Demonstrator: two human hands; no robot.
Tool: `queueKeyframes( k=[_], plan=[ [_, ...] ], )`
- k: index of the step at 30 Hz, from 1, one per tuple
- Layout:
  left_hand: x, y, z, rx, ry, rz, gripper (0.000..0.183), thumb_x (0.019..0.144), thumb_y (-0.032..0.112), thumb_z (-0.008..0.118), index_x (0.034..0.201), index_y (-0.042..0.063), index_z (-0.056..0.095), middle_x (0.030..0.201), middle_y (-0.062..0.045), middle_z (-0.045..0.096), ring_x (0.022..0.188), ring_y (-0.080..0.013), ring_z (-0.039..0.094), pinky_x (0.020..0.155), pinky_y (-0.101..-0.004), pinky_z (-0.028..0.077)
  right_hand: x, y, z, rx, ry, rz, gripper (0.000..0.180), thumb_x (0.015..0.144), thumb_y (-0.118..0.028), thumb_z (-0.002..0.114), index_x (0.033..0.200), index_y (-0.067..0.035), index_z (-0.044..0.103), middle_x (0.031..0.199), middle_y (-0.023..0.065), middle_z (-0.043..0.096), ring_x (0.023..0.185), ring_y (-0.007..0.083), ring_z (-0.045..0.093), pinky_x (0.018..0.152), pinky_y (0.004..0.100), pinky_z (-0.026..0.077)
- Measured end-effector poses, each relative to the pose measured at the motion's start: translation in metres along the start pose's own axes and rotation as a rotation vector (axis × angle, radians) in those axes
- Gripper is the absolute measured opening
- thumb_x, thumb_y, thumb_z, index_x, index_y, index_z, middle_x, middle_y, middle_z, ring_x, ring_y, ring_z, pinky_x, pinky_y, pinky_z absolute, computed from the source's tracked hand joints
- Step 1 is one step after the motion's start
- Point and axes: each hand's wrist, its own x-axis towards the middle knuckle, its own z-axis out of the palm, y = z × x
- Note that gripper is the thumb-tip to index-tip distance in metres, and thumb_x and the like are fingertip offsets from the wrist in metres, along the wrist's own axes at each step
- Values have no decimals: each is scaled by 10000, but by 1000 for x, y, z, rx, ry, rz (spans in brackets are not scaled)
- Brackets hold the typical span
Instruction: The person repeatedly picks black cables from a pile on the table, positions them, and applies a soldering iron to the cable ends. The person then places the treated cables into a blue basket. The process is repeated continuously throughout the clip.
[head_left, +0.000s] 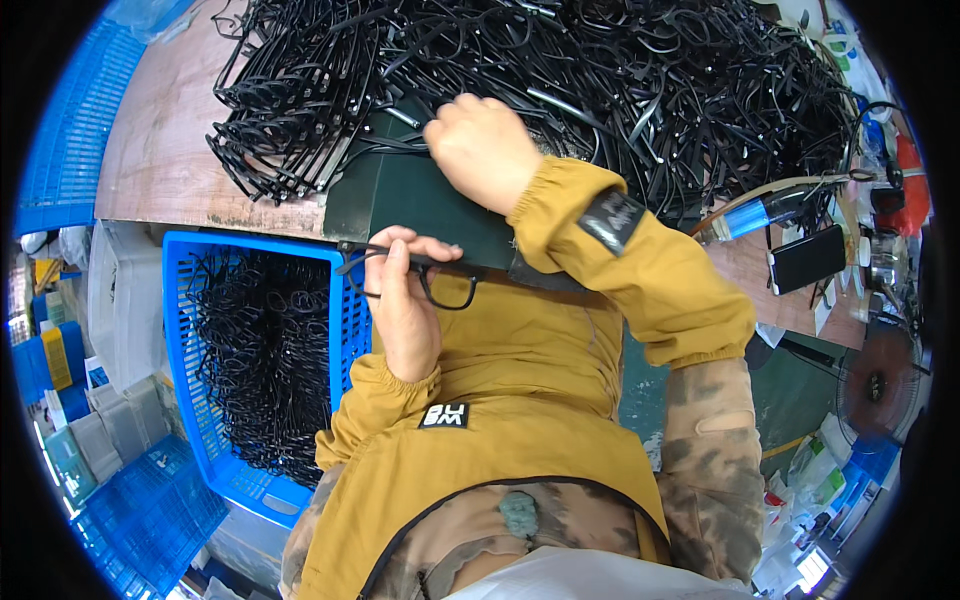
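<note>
My left hand (409, 315) holds a black eyeglass frame (452, 306) between thumb and fingers, just off the table's front edge. One rim of the frame hangs below the fingers. My right hand (480, 146) is over the dark green mat (409, 195), back of the hand upward and fingers curled. It is close to thin black temple pieces (390, 144); its fingertips are hidden, so whether it grips anything does not show. Beyond it spreads a large tangled heap of black eyeglass parts (720, 97). Stacked black eyeglass frames (292, 127) lie to the left.
A blue plastic basket (251, 241) full of black frames stands left of my lap, below the wooden tabletop (161, 150). On the right are a smartphone (808, 259), a bottle with a blue label (750, 217) and an electric fan (876, 386). More blue crates (142, 517) stand at lower left.
</note>
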Motion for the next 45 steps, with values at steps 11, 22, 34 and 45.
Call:
queueKeyframes(
  k=[11,22,34,45],
  plan=[
    [27,22,12,-216,-396,-637,528,1066,464,365,1077,-4,608,641,-57,549,566,-194,570,604,-327,531,-92,31,-113,932,433,667,127,858,-115,730,859,-53,619,759,-23,575,668,84,555,571,255,416],
    [-23,-24,41,134,-564,-1149,490,1033,413,485,1205,-19,641,707,-62,642,595,-136,610,589,-254,494,-197,-13,-40,1316,533,621,175,919,-95,662,971,67,701,1043,114,616,890,178,587,806,289,487],
    [-29,-28,44,104,-489,-1007,394,1032,301,516,1233,-23,617,690,-77,644,553,-158,610,548,-273,500,-193,-30,-27,1418,398,858,104,883,63,656,983,50,634,994,91,631,906,136,648,796,253,549],
    [-30,-25,52,199,-459,-1002,372,1019,308,537,1164,-20,632,683,-78,633,541,-161,603,528,-281,501,-186,-19,-22,997,343,536,140,822,39,696,951,80,659,932,120,672,776,169,678,683,267,552]
  ],
)
